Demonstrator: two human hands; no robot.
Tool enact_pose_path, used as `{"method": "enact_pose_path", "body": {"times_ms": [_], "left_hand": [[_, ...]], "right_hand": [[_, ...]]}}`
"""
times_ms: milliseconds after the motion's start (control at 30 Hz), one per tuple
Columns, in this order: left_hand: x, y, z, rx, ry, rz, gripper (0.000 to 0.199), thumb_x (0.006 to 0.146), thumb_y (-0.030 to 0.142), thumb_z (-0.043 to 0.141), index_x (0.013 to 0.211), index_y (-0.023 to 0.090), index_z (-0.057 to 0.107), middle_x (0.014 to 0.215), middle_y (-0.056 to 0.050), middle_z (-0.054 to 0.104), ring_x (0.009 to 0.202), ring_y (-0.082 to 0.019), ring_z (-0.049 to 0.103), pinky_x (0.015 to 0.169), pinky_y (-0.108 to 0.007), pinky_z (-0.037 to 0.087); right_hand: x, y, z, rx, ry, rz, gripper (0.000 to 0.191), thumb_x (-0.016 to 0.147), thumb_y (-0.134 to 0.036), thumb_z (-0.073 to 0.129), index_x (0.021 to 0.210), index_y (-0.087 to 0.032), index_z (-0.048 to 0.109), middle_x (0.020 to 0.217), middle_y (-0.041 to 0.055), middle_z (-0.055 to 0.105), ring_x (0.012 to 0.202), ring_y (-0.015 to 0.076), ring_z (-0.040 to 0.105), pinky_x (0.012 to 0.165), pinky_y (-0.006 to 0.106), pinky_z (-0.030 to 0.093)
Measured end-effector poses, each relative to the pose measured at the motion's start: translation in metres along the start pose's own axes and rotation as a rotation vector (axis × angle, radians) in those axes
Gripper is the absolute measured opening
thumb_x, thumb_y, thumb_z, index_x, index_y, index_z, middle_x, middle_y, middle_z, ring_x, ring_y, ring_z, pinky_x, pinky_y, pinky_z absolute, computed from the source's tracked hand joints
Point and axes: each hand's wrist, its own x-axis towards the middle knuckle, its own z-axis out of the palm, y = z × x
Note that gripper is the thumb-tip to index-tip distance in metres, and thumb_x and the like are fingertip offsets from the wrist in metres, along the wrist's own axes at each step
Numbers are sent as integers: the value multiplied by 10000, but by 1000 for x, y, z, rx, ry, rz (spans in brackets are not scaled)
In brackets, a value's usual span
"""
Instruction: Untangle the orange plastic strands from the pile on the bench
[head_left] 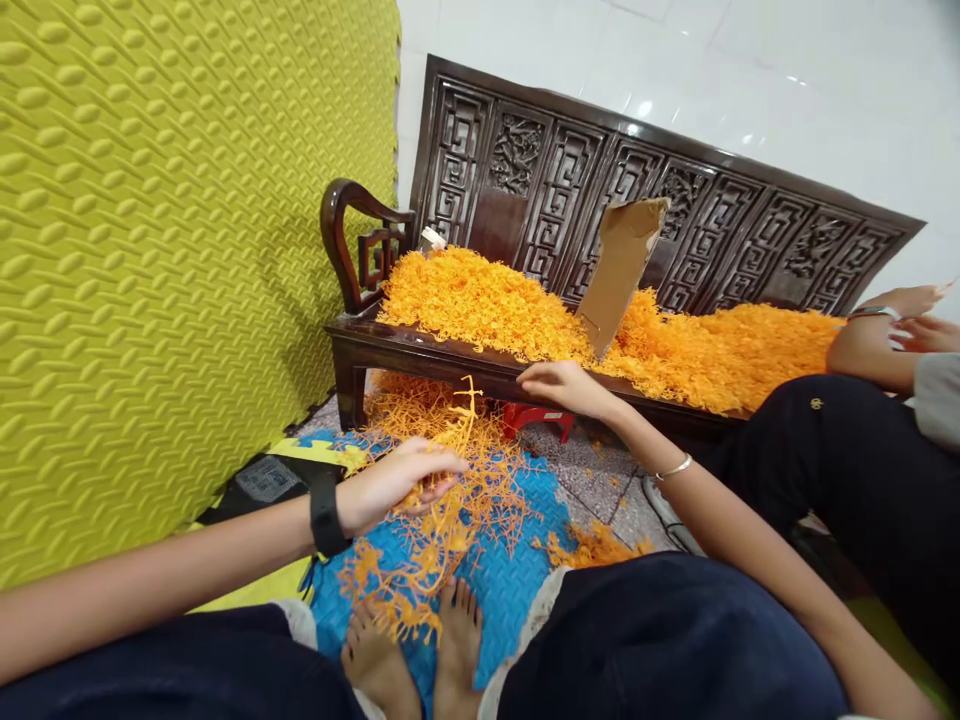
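My left hand (409,482), with a dark band on the wrist, is curled round a bunch of orange plastic strands (450,520) that hangs over my feet. One branched piece sticks up above the fingers. My right hand (562,385) is at the front edge of the dark wooden bench (435,348), fingers bent and close together; whether anything small is between them is hidden. Behind it lies a heap of small orange pieces (480,300) on the seat. An upright cardboard piece (619,270) stands between this heap and another orange heap (735,355).
Tangled orange strands (495,470) cover part of the blue mat (544,500). A red stool (536,420) is under the bench. Yellow foam matting (150,250) stands at the left. Another person's hands (911,315) and dark-clothed knee are at the right.
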Motion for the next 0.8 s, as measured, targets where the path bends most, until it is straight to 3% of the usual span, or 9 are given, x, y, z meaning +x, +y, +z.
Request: {"method": "enact_pose_path", "body": {"times_ms": [67, 133, 233, 333, 400, 467, 567, 700, 800], "left_hand": [[0, 1, 1, 22, -23, -26, 400, 717, 385, 563, 436, 157, 392, 371, 76, 298, 338, -39, 219, 387, -209, 137], [-1, 3, 2, 80, -78, -46, 402, 701, 403, 568, 430, 159, 400, 362, 76, 298, 333, -42, 216, 381, -213, 139], [-3, 7, 3, 208, -152, -39, 401, 708, 426, 552, 439, 155, 429, 364, 71, 317, 339, -49, 241, 381, -216, 166], [-4, 7, 3, 299, -181, -18, 367, 724, 394, 520, 456, 154, 449, 375, 69, 319, 355, -56, 251, 387, -218, 180], [-3, 6, 2, 345, -178, -12, 311, 701, 342, 523, 463, 151, 465, 393, 64, 343, 372, -59, 265, 391, -217, 187], [-1, 3, 2, 369, -164, 1, 268, 689, 318, 518, 485, 145, 490, 428, 54, 388, 391, -61, 287, 401, -217, 202], [0, 3, 0, 355, -168, 55, 313, 738, 371, 488, 528, 140, 505, 469, 42, 425, 413, -64, 324, 424, -217, 240], [-2, 4, 0, 348, -195, 18, 396, 777, 451, 490, 526, 146, 482, 418, 60, 365, 371, -59, 292, 391, -213, 223], [-3, 4, 1, 247, -237, -33, 428, 780, 471, 492, 492, 163, 417, 376, 80, 283, 327, -51, 225, 359, -215, 170]], "right_hand": [[-9, -24, 1, 127, 231, -72, 260, 804, -342, 493, 919, -154, 631, 889, 61, 642, 802, 151, 599, 777, 307, 463], [-20, -52, 2, 230, 306, -211, 232, 826, -336, 487, 925, -175, 621, 924, 51, 625, 856, 142, 584, 810, 308, 450], [-38, -93, 5, 188, 112, -452, 260, 815, -342, 533, 1031, -212, 595, 1119, 54, 557, 1051, 157, 506, 906, 326, 390], [-47, -119, 13, 11, -78, -561, 457, 741, -420, 614, 1139, -210, 537, 1140, 62, 552, 1063, 173, 486, 953, 355, 320], [-49, -127, 19, -108, -119, -578, 482, 716, -471, 619, 1098, -182, 556, 983, 48, 614, 940, 159, 530, 966, 366, 274], [-50, -130, 24, -197, -162, -580, 392, 757, -473, 573, 992, -160, 598, 834, 29, 628, 802, 131, 546, 949, 360, 263], [-49, -132, 26, -203, -134, -569, 261, 836, -386, 506, 840, -155, 628, 780, 24, 626, 752, 112, 545, 884, 340, 290], [-47, -132, 24, 52, 78, -443, 208, 800, -329, 571, 729, -145, 635, 766, 28, 634, 758, 122, 558, 795, 308, 356], [-45, -129, 23, 392, 141, -250, 201, 773, -321, 589, 695, -143, 639, 789, 41, 631, 737, 126, 561, 711, 283, 412]]}}
